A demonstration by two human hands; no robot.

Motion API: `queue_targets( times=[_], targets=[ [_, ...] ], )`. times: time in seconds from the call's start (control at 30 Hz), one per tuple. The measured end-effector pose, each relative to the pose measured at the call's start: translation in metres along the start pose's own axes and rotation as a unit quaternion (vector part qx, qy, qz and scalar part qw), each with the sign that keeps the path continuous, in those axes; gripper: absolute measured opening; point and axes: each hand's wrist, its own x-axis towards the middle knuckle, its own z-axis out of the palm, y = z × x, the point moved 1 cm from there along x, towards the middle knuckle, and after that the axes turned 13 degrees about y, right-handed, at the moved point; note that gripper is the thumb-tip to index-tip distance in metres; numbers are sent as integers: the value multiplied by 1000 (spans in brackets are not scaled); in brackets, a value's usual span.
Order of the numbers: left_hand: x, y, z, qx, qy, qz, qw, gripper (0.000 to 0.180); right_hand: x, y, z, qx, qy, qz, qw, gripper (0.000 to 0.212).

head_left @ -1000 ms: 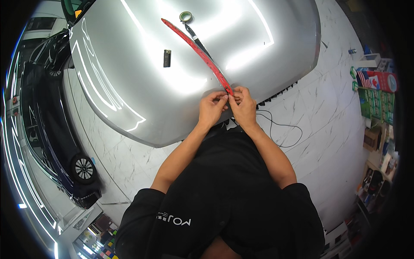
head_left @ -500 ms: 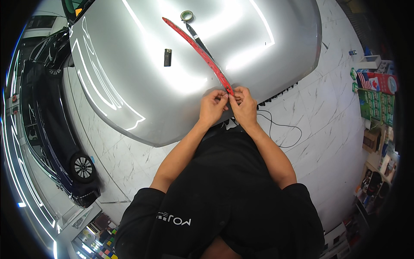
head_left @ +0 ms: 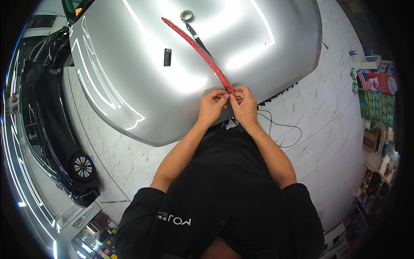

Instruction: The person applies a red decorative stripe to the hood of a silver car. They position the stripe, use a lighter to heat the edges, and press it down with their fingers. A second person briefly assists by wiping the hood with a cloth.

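Observation:
A long, curved strip with a red face and dark edges (head_left: 200,51) lies slantwise over the silver car hood (head_left: 142,82). Its near end is at my fingers. My right hand (head_left: 244,106) is closed, thumb and fingers pinching that end. My left hand (head_left: 213,106) is closed too, with thumb and forefinger pressed together beside the tip; what they pinch is too small to make out. Beyond the hands, a black-handled tool (head_left: 195,35) rests partly under the strip. A roll of green tape (head_left: 186,16) and a small black lighter-like thing (head_left: 167,57) lie on the hood.
A dark car (head_left: 51,116) stands to the left. Behind the hood's near right edge, a black cable (head_left: 297,137) loops on the marble-patterned floor (head_left: 327,116). Shelves with boxes and goods (head_left: 377,103) line the right side; a cabinet with colourful items (head_left: 97,231) is at lower left.
Almost nothing differs. The strip's far end has shifted very slightly to the left, and both hands keep their place at its near end.

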Motion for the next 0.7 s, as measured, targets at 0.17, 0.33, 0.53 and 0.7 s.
queue_targets(
  times=[0.17, 0.33, 0.53, 0.7],
  targets=[
    [-3, -1, 4, 4, 9, 21, 1000, 18, 0, -1, 0, 7, -3, 5, 1000, 28],
    [-5, -3, 7, 25, 27, 69, 997, 16, 1, 2, 0, 8, -2, 6, 1000, 28],
    [-6, -2, 8, 59, 23, 125, 990, 14, 0, 2, 0, 9, 0, 6, 1000, 27],
    [-8, 11, 7, 106, 15, 147, 983, 16, 0, 4, 0, 13, 2, 7, 1000, 27]
  ],
)
